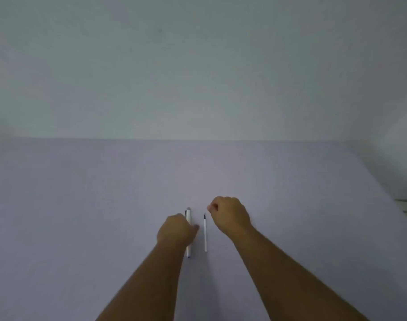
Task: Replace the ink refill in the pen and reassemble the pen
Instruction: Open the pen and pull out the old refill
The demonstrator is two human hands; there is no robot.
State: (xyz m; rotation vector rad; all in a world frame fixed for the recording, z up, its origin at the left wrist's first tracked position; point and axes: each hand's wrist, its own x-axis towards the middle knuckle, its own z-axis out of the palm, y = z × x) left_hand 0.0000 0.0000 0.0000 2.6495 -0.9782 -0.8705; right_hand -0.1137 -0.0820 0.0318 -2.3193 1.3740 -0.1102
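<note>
Now, the left hand (174,232) is grasping a white pen (188,232) lying lengthwise away from the viewer on the table (82,205), parallel to a refill (205,235), while the right hand (230,216) is hovering clenched just beside.

Head camera looks forward and down across the table (82,205) toward the wall (197,66).

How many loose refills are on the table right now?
1. The refill lies on the table, between the left hand on the pen and the right hand.
</note>
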